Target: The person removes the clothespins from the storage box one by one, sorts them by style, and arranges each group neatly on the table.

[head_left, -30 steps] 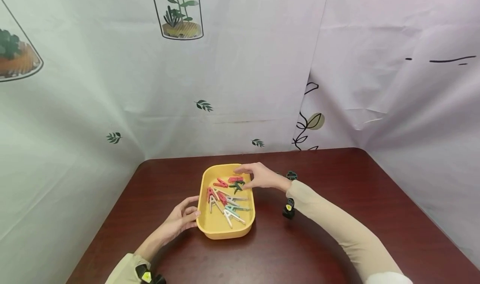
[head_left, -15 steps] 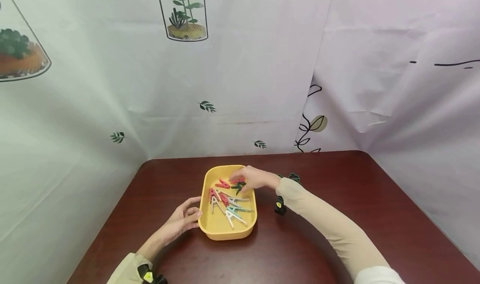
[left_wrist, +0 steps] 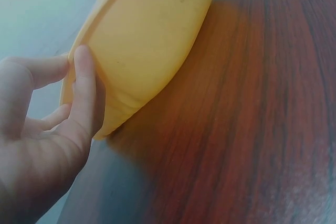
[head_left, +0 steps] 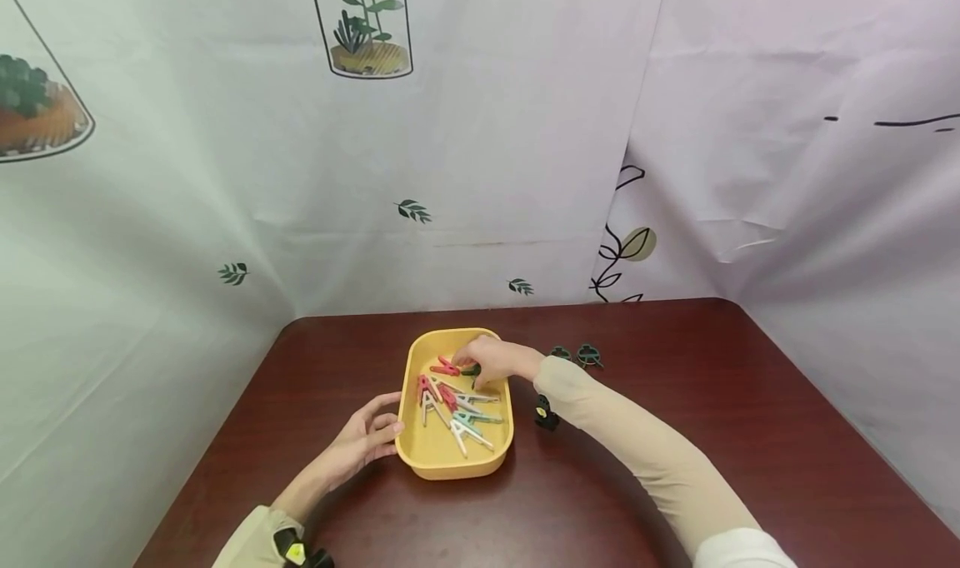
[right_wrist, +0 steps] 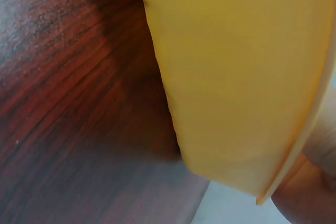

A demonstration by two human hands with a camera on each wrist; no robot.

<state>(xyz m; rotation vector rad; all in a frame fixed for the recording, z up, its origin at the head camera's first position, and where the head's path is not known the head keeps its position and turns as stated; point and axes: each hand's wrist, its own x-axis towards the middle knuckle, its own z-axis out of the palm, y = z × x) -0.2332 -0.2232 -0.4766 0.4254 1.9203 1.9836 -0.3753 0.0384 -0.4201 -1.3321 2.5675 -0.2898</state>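
Clothespins (head_left: 448,398) loose in a yellow tub (head_left: 450,471)

Head view: scattered over the tub's floor in red, white, grey, pale teal and dark green, several overlapping near the middle. Toward the near end, a white clothespin (head_left: 458,426) with legs spread; just beyond, a pale teal clothespin (head_left: 462,417). In the far half, apart from the pile, a red clothespin (head_left: 450,370), just beside the fingers of the right hand (head_left: 487,358). Over the tub's far right part, that hand, fingers bent down inside at a partly covered dark green clothespin (head_left: 470,372); fingertips largely hidden, so cannot tell whether apart, together or clamped on anything. At the tub's left side, the left hand (head_left: 363,441), thumb and fingers clamped on the edge. Underneath, a dark red-brown tabletop (head_left: 570,493); on it, beyond the right sleeve (head_left: 637,443), two dark green items (head_left: 588,355), too small to identify. Behind, a pale curtain (head_left: 480,135) printed with leaves and plants.

Left wrist view: one fingertip against the tub's outer wall just below the rim, another meeting the rim; wood-grain tabletop alongside.

Right wrist view: mostly outer tub wall, with part of the right hand, blurred, past the rim at the edge; clothespins hidden from this angle.
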